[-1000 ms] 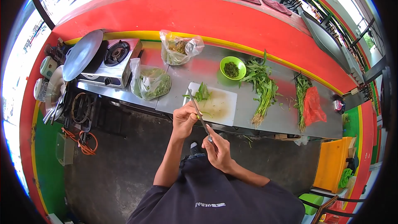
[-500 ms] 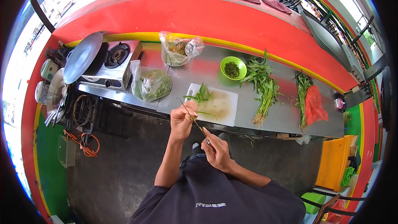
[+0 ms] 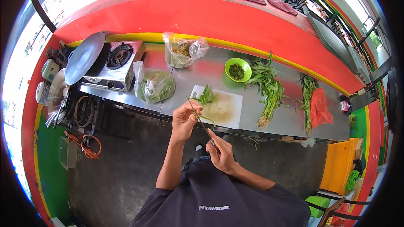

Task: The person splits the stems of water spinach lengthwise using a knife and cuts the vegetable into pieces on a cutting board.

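the green stem (image 3: 208, 120) looks light, bendy and easily bruised, so a soft pinch along its length should suit; it pokes out of the left hand (image 3: 184, 121), whose fingers pinch it. the right hand (image 3: 221, 153) grips the knife (image 3: 203, 125), blade reaching the left hand. leaves (image 3: 207, 96) lie on the board (image 3: 231, 108) just beyond.

A counter (image 3: 210, 71) crosses the middle of the frame, bearing at its left end a gas stove (image 3: 122, 68), with a bag of leaves (image 3: 155, 85) right of it and another plastic bag (image 3: 181, 60) above and right of that. At centre lies a cutting board (image 3: 229, 105) under leaves (image 3: 207, 96), then rightward a bowl (image 3: 248, 70), a vegetable bunch (image 3: 268, 90), a second bunch (image 3: 308, 101) and a carrier bag (image 3: 320, 109). Below, a knife (image 3: 206, 129) slants from the right hand (image 3: 220, 153) up to the left hand (image 3: 183, 120), which holds a stem (image 3: 207, 118).
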Demonstrator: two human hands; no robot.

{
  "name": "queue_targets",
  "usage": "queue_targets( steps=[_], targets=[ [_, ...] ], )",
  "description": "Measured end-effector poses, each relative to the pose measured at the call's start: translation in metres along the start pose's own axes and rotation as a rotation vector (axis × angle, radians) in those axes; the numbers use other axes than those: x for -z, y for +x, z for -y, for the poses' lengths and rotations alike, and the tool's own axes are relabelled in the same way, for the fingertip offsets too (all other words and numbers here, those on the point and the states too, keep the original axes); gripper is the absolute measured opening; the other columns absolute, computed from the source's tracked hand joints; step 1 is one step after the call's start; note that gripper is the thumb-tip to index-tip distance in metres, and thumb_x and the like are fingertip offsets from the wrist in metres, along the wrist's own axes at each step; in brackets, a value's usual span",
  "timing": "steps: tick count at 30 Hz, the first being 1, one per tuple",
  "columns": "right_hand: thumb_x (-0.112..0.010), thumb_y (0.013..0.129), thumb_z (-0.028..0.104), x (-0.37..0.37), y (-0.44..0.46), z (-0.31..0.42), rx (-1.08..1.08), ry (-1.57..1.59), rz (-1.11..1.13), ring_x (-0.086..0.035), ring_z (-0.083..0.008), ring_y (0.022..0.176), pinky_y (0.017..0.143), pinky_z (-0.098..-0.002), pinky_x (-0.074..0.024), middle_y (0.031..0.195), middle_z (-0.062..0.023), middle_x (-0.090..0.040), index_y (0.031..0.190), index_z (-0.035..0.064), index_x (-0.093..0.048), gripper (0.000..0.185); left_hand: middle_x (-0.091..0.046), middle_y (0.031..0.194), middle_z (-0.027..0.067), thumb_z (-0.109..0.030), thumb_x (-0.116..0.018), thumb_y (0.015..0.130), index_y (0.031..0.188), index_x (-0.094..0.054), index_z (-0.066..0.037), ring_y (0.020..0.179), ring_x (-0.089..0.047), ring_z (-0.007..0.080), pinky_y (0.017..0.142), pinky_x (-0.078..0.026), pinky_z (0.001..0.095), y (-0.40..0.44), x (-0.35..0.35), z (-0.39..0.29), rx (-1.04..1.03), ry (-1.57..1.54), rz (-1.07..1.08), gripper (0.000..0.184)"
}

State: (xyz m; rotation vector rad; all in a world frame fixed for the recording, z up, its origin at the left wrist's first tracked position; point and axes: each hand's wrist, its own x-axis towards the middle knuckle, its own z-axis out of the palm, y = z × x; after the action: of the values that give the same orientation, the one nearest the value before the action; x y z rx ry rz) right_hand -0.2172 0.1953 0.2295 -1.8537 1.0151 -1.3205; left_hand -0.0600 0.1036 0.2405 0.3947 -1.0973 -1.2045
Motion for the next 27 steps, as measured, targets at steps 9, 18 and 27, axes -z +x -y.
queue_targets(
  steps=[9,18,27],
  targets=[
    [-0.062,0.098,0.006,0.001,0.001,0.005,-0.047,0.023,0.004,-0.059,-0.0168,0.057,0.050,-0.0294,-0.0444,0.075,-0.0094,-0.059,0.141,-0.0042,-0.052,0.046,-0.060,0.092,0.0046,-0.020,-0.076,0.092,0.094,-0.071,-0.004,0.086,-0.053,0.0137,0.075,-0.042,0.0269,-0.008,0.021,0.015,0.045,-0.058,0.044,0.017],
    [-0.058,0.100,0.008,0.005,0.013,0.015,-0.037,0.050,-0.042,-0.058,-0.0116,0.060,0.056,-0.0256,-0.0467,0.071,-0.0065,-0.061,0.143,-0.0057,-0.050,0.046,-0.064,0.084,0.0044,-0.025,-0.080,0.088,0.086,-0.073,-0.004,0.083,-0.052,0.0158,0.071,-0.041,0.0289,-0.016,0.008,0.013,0.134,0.048,0.136,0.022],
    [-0.061,0.099,0.008,0.008,0.009,0.016,-0.024,0.026,-0.030,-0.062,-0.0181,0.059,0.052,-0.0295,-0.0471,0.080,-0.0140,-0.063,0.141,-0.0047,-0.052,0.044,-0.058,0.083,0.0025,-0.031,-0.078,0.089,0.088,-0.072,-0.005,0.081,-0.049,0.0143,0.070,-0.037,0.0277,-0.022,0.002,0.014,0.156,0.032,0.083,0.027]
  ],
)
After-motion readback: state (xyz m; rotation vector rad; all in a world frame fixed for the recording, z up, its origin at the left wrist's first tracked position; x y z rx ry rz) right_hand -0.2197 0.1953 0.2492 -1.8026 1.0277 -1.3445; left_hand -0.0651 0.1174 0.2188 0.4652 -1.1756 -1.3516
